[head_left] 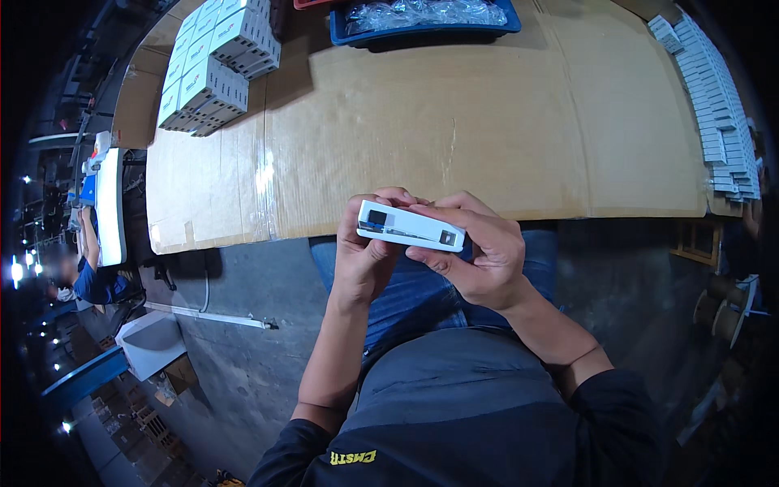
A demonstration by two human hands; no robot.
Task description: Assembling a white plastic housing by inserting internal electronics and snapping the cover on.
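Observation:
A small white box (418, 230) is held between both my hands just off the table's near edge, above my lap. On the side facing up it has a dark square patch at the left, a smaller square at the right and a narrow dark slit along its lower edge. My left hand (362, 261) is closed on the box's left end, thumb on the near side. With thumb below and fingers above, my right hand (487, 258) grips its right end. What lies inside the box cannot be made out.
On the cardboard-covered table (422, 138) stand stacked white boxes (207, 73) at the far left. A blue tray (426, 34) at the back holds clear plastic-wrapped items. More white boxes (710, 114) line the right edge. Another person (99, 280) sits at a white table (112, 207) on the left.

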